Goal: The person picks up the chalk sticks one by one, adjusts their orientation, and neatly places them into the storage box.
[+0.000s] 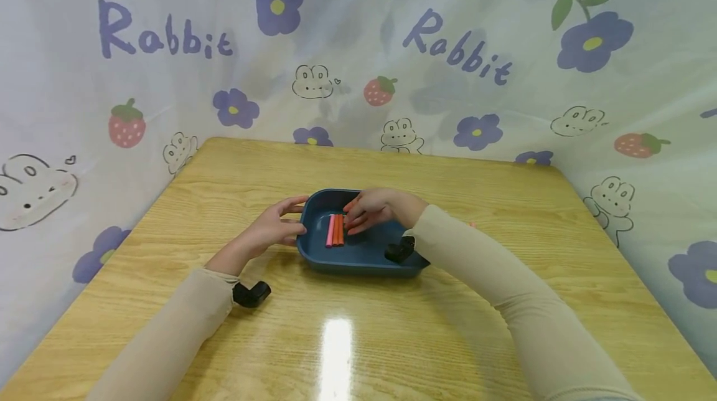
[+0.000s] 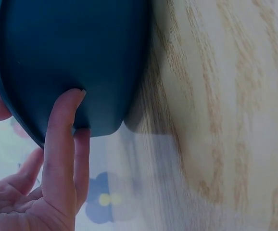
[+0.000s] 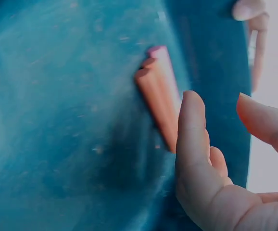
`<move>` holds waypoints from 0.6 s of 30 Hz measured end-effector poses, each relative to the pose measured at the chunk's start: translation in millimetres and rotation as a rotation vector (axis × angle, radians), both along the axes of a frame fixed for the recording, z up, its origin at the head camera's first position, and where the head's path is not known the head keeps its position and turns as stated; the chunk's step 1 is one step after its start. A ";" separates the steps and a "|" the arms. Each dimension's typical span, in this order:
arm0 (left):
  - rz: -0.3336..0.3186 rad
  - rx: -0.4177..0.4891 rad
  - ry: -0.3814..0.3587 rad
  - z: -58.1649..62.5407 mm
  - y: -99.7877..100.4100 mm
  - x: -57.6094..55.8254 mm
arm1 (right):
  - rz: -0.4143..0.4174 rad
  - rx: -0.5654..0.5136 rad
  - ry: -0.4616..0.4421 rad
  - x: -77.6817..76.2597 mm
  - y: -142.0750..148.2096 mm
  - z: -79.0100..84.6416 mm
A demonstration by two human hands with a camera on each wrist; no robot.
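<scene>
A dark blue rectangular basin (image 1: 364, 253) sits on the table. Inside, near its left end, one pink stick (image 1: 330, 231) and two orange sticks (image 1: 338, 231) lie side by side; their exact kind does not show. My left hand (image 1: 274, 225) holds the basin's left end, its thumb over the rim and its fingers against the outer wall (image 2: 105, 62). Reaching into the basin beside the sticks is my right hand (image 1: 378, 207). In the right wrist view its thumb (image 3: 269, 122) and forefinger (image 3: 192, 120) are spread apart, with nothing between them.
The wooden table (image 1: 448, 339) runs back to a patterned cloth (image 1: 347, 21) that hangs behind and at both sides. A small pink piece (image 1: 473, 225) shows on the table beyond my right sleeve (image 1: 493, 264), which covers part of the basin's right end.
</scene>
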State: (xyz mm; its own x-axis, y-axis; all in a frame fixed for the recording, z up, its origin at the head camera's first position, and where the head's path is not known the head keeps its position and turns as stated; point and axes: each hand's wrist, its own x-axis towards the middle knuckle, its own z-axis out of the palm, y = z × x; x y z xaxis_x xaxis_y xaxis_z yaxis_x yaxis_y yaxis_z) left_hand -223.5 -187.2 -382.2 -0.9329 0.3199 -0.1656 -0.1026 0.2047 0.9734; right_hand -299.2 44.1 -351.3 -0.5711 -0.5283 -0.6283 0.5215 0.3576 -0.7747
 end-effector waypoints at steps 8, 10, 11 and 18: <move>0.006 -0.013 0.007 -0.8 -0.8 0.0 | 0.032 -0.095 0.059 6.8 11.3 17.8; 0.006 -0.015 0.006 -0.9 -0.7 -0.1 | 0.038 -0.114 0.083 9.6 15.0 20.7; 0.006 -0.015 0.005 -1.0 -0.4 -0.3 | 0.038 -0.120 0.095 11.1 16.8 21.9; 0.018 -0.033 0.002 -0.7 1.6 0.0 | 0.022 -0.144 0.187 22.0 33.4 26.9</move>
